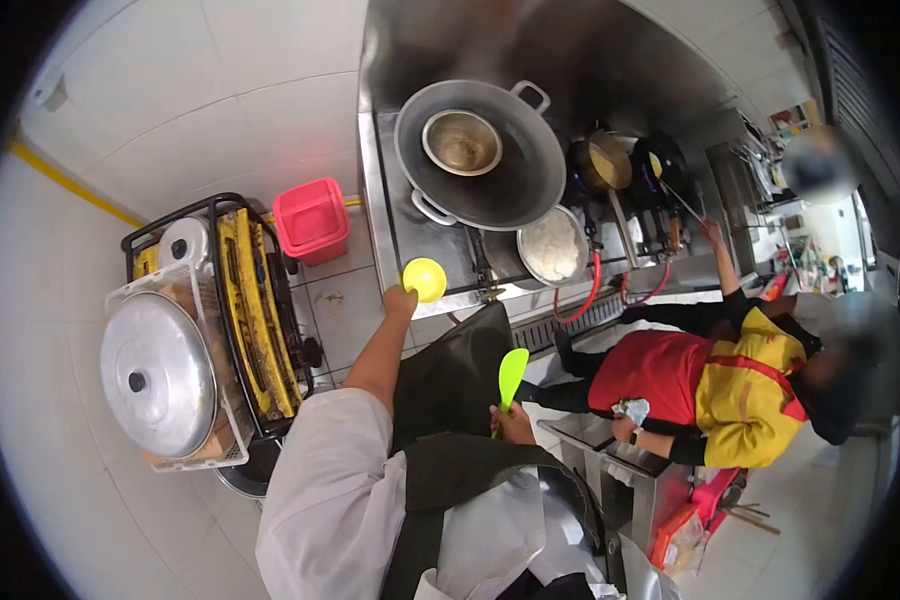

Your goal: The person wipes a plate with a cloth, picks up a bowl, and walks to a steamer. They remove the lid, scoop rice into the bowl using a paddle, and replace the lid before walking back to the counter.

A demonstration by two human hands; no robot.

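Observation:
My left hand (400, 301) is closed on the rim of a small yellow bowl (426, 280), held over the front edge of the steel stove counter. Close to my apron, my right hand (515, 425) grips the handle of a bright green rice paddle (512, 374), its blade pointing up and away from me. A round pot of white rice (552, 247) stands on the counter, between the bowl and the burners. Behind it sits a large grey wok-like pan (530, 150) with two loop handles and a metal bowl (462, 142) inside.
To the right a co-worker in a yellow shirt and red apron (660, 368) works at a dark pan (667, 160) with a long utensil. Another pan (610, 163) is beside it. A pink bin (311, 220), a yellow machine (255, 320) and a lidded pot (158, 375) stand left.

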